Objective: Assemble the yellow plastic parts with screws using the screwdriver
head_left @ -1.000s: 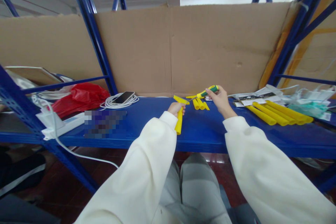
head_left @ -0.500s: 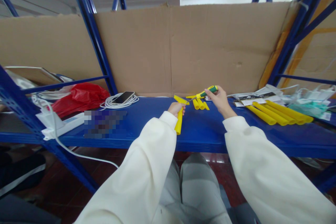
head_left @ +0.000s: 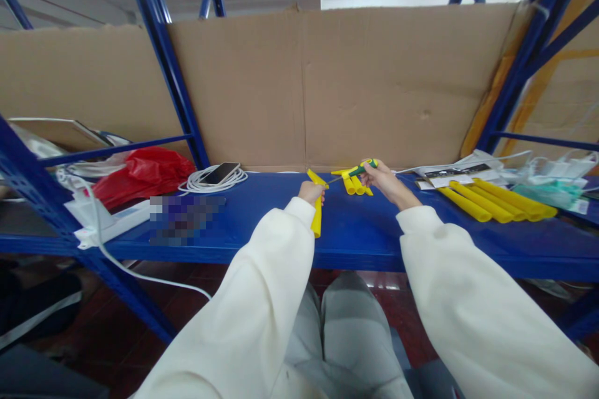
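Note:
My left hand point(head_left: 311, 192) is wrapped round a yellow plastic tube point(head_left: 317, 221) with a flared yellow piece at its top, held above the blue shelf. In my right hand point(head_left: 381, 178) is a screwdriver point(head_left: 363, 167) with a green and yellow handle. Its thin shaft points left and its tip meets the yellow part beside my left fingers; the exact contact point is too small to make out. Just behind, several short yellow pieces point(head_left: 355, 186) lie on the shelf, partly covered by the screwdriver.
Several long yellow tubes point(head_left: 496, 201) lie on the right of the blue shelf point(head_left: 262, 218). Coiled white cable point(head_left: 236, 178) with a phone point(head_left: 219, 173) on it, a red plastic bag point(head_left: 145, 176) and a white power strip point(head_left: 126, 224) are at left. A cardboard panel point(head_left: 374, 87) stands behind.
My right hand has moved slightly left and lower, and the screwdriver lies flatter. My left hand and its yellow tube have shifted a little to the left.

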Action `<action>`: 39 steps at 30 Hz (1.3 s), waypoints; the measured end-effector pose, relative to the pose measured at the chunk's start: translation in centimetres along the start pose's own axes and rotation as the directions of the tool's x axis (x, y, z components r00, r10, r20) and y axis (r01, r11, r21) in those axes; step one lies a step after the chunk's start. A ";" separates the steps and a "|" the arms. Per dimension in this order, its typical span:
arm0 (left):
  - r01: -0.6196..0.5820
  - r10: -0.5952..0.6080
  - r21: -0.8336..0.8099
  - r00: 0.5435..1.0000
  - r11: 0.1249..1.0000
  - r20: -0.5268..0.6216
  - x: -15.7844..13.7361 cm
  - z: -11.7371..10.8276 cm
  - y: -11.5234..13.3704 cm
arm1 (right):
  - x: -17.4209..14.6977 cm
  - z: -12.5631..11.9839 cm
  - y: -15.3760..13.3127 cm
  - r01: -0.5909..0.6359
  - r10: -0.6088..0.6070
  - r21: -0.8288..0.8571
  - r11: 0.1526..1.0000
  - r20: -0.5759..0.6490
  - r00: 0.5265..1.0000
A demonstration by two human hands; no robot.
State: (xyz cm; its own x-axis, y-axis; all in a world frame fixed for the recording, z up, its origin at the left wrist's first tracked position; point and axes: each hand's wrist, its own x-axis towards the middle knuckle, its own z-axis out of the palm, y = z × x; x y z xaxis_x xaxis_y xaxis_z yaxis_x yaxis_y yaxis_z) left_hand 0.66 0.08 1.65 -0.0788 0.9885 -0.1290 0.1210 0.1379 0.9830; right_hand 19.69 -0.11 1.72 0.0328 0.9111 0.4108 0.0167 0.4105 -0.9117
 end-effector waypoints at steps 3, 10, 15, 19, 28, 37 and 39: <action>-0.017 0.017 0.012 1.000 1.000 -0.007 -0.1 -0.1 0.0 | -0.1 0.0 -0.1 -0.049 0.049 0.040 0.998 -0.010 0.999; -0.024 0.025 0.021 0.999 0.999 -0.021 0.0 -0.1 0.0 | 0.5 -0.1 0.2 -0.068 0.071 0.052 0.996 -0.066 0.995; -0.021 0.021 0.005 1.000 1.000 -0.003 -0.1 -0.1 0.0 | 0.3 0.1 0.3 0.049 -0.054 -0.038 0.998 -0.146 0.988; -0.019 0.019 -0.006 1.000 1.000 0.008 0.0 -0.1 0.0 | -0.2 0.1 0.4 0.089 -0.095 -0.047 0.995 -0.144 0.985; -0.012 0.012 -0.014 1.000 1.000 0.001 -0.1 -0.1 0.0 | -0.4 0.3 -1.0 -0.114 0.117 0.227 0.967 -0.001 0.993; -0.004 0.004 -0.020 1.000 1.000 -0.003 0.1 -0.1 -0.1 | 0.1 -0.5 0.3 -0.005 0.016 0.121 0.993 -0.093 0.995; -0.010 0.010 -0.015 1.000 1.000 -0.003 0.0 -0.1 -0.1 | 0.2 -0.6 0.5 -0.001 0.014 0.112 0.994 -0.117 0.993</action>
State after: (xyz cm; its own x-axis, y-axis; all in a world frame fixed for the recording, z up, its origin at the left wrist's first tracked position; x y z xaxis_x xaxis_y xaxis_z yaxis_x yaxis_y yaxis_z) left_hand 0.54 0.04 1.61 -0.0804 0.9896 -0.1191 0.1071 0.1273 0.9861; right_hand 20.33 0.29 1.32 0.1494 0.9062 0.3955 -0.0959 0.4114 -0.9064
